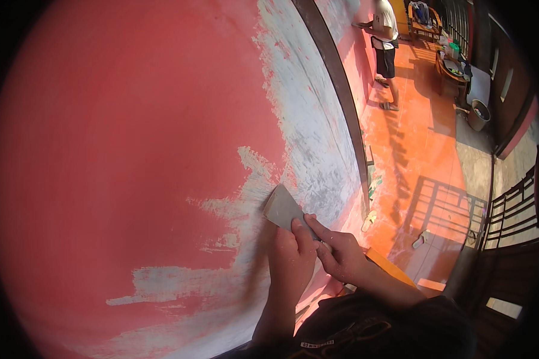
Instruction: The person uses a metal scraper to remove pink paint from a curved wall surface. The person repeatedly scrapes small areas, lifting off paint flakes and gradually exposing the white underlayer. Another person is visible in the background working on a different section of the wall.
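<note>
Both of my hands grip one broad-bladed metal scraper. Its wide edge rests at the wall, among the patches stripped to pale grey. My left hand is wrapped low around the tool, thumb along the blade. From the right, my right hand holds the handle end, which the fingers mostly hide. Red paint covers much of the wall on the left. A ragged pale grey area runs down beside it, with streaks reaching into the red at lower left. Pale specks dot my hands.
A dark brown strip edges the wall. Beyond it, another person stands at a wall on the orange tiled floor. Slippers, a bucket, a cluttered table and a chair stand right. An orange wooden edge is near my right forearm.
</note>
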Tool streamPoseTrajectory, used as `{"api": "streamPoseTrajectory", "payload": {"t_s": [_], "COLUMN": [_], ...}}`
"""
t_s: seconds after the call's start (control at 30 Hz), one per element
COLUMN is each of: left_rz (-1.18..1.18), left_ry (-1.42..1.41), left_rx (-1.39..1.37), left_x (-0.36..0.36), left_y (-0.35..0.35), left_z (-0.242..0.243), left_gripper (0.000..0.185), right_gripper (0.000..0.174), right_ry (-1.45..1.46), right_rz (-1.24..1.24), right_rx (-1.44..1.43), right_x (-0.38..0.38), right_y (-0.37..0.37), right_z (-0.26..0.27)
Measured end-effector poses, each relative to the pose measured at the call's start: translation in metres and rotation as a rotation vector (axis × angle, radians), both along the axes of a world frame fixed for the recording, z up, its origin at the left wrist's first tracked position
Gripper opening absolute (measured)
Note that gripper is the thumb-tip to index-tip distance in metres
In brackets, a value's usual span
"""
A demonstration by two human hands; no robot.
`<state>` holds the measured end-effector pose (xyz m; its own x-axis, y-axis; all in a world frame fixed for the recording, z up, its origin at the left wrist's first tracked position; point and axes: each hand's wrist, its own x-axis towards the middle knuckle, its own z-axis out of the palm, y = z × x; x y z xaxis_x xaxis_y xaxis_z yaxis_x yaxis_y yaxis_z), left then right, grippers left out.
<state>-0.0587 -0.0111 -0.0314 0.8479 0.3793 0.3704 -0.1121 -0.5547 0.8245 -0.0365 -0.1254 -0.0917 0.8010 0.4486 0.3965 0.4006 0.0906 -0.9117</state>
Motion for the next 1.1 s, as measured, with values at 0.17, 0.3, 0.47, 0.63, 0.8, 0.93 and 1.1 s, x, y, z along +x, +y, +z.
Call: {"api": "streamPoseTrajectory", "payload": {"t_s": [0.17,0.3,0.47,0.63,0.8,0.93,1.1], "left_rz": [0.002,0.017,0.01,0.002,-0.018,-0.059,-0.027], "left_ry": [0.45,0.138,0.063,0.473,0.007,0.255,0.194], "left_rx": [0.246,0.11,0.054,0.209,0.137,0.116,0.053], "left_x": [0.026,0.01,0.013,0.026,0.008,0.021,0.008], "left_y": [-0.002,-0.006,-0.003,-0.009,-0.005,-0.004,-0.007], "left_z": [0.031,0.016,0.006,0.04,0.014,0.022,0.02], "left_gripper": [0.028,0.029,0.026,0.025,0.024,0.024,0.029], "right_gripper": [0.055,0.054,0.054,0.054,0.054,0.055,0.055], "right_ry": [0.072,-0.028,0.028,0.027,0.063,0.114,0.077], "right_rz": [-0.083,-0.058,0.018,-0.021,0.066,0.052,0.061], "right_rx": [0.042,0.135,0.031,0.112,0.045,0.068,0.045], "right_x": [0.025,0.008,0.015,0.029,0.011,0.02,0.011], "right_y": [0.004,0.004,0.0,-0.001,-0.008,-0.007,-0.011], "right_z": [0.0,-0.004,-0.002,-0.001,0.009,0.009,0.014]}}
